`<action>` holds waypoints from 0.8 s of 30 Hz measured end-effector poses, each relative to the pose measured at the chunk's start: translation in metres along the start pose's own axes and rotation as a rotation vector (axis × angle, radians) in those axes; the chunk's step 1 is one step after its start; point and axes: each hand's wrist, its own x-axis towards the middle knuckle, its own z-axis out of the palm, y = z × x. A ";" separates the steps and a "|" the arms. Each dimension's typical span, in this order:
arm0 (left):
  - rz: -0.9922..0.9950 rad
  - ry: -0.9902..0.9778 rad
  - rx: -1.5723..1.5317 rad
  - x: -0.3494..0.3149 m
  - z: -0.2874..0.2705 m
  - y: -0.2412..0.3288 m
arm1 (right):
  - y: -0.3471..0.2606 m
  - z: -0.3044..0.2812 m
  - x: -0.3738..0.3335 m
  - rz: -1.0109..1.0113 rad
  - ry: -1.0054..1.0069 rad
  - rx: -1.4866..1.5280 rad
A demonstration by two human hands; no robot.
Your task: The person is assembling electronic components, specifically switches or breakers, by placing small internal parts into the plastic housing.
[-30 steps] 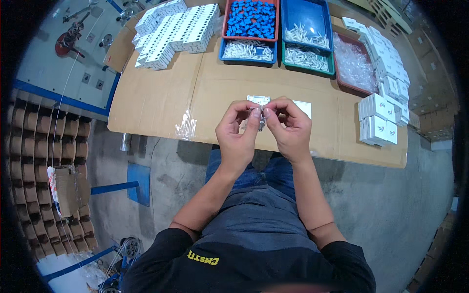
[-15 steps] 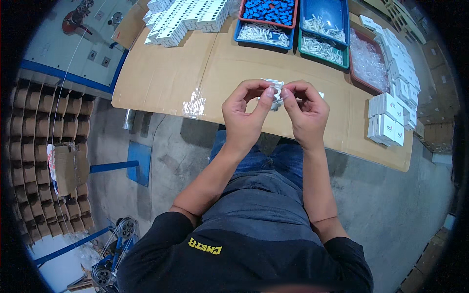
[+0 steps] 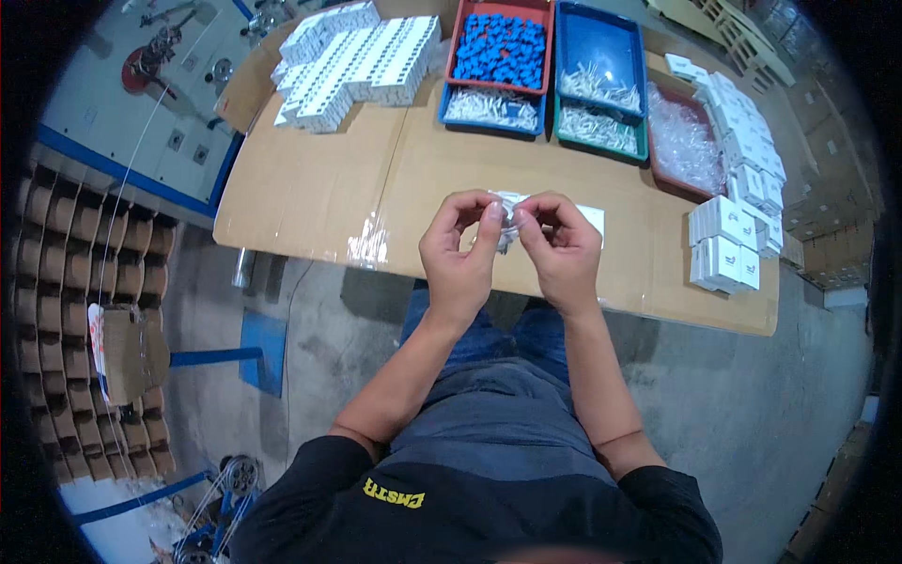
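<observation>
A small shiny piece, like crumpled clear plastic with a whitish part (image 3: 508, 214), is held between my two hands over the table's near edge. My left hand (image 3: 461, 246) pinches its left side with thumb and forefinger. From the right, my right hand (image 3: 565, 246) grips it the same way, thumb tip close to the other thumb. The fingers cover much of the piece, so its exact kind does not show. Just beyond the right knuckles lies a flat white item (image 3: 592, 220), partly hidden by that hand.
The cardboard-covered table (image 3: 310, 188) carries stacked white boxes (image 3: 362, 61) far left and more boxes (image 3: 725, 240) along the right. At the back stand a red tray (image 3: 458, 58) of blue pieces, blue trays (image 3: 601, 42) with white sticks, and a tray of clear plastic (image 3: 691, 141).
The whole view has shifted, so the table and trays sit lower in the picture. Both hands keep their pinch on the shiny piece, which appears slightly turned.
</observation>
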 end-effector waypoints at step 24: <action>-0.309 -0.146 -0.351 -0.002 0.002 -0.011 | 0.003 -0.016 -0.004 0.016 -0.019 -0.076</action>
